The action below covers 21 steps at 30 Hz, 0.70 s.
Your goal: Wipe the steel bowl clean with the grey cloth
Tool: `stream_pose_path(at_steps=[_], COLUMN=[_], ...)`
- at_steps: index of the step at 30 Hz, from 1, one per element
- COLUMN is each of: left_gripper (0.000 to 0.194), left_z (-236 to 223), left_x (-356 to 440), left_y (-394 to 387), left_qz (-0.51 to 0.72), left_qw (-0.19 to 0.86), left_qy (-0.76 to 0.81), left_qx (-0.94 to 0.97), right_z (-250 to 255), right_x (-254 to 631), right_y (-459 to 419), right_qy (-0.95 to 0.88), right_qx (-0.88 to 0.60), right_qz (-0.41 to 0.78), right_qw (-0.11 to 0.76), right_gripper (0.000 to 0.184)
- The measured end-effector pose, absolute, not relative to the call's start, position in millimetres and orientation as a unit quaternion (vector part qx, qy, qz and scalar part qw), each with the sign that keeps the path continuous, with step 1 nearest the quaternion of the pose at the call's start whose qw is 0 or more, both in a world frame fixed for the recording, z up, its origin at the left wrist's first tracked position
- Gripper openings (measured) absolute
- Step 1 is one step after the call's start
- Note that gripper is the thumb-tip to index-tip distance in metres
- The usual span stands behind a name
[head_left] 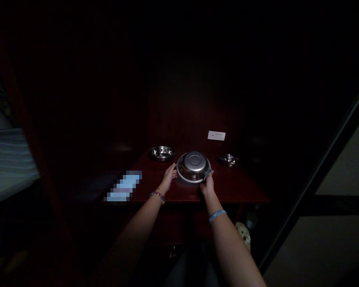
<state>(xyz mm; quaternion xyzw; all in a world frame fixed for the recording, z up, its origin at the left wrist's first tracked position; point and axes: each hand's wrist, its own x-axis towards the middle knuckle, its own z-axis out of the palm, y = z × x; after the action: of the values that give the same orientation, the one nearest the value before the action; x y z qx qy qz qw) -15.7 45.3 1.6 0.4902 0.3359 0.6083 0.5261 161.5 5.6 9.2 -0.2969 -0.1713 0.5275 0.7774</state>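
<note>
A shiny steel bowl (194,164) is upside down, its round base facing up, over the dark red desk in the head view. My left hand (168,176) grips its left rim, fingers closed against the edge. On the lower right rim, my right hand (208,184) is closed around the bowl's edge. A small grey-green bunched thing (208,173) lies between that hand and the bowl; I cannot make out what it is. Behind to the left sits another steel bowl (162,153), upright. A smaller upright steel bowl (229,160) stands at the right.
The desk (239,187) has a front edge close to my wrists. A blurred pale-blue patch (124,186) covers something at its left front. A white socket plate (216,136) is on the back wall. Dark panels rise at both sides, and a spotted pale object (243,234) is below right.
</note>
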Motion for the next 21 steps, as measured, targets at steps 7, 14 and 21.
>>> stream_pose_path(at_steps=[7, 14, 21], left_gripper=[0.057, 0.061, 0.059], left_z=[1, 0, -5], left_x=[-10, -12, -14], left_y=[47, 48, 54], left_qz=[0.588, 0.59, 0.632], left_qw=[0.501, 0.479, 0.452], left_qy=[0.352, 0.321, 0.311], left_qx=[0.529, 0.565, 0.547], right_z=[6, 1, -5], right_x=[158, 158, 154], right_y=[7, 10, 11], right_qy=[-0.189, -0.183, -0.245], right_qx=[-0.319, -0.329, -0.348], right_qz=[0.501, 0.525, 0.508], right_qw=[0.782, 0.763, 0.749], right_gripper=[0.048, 0.048, 0.049])
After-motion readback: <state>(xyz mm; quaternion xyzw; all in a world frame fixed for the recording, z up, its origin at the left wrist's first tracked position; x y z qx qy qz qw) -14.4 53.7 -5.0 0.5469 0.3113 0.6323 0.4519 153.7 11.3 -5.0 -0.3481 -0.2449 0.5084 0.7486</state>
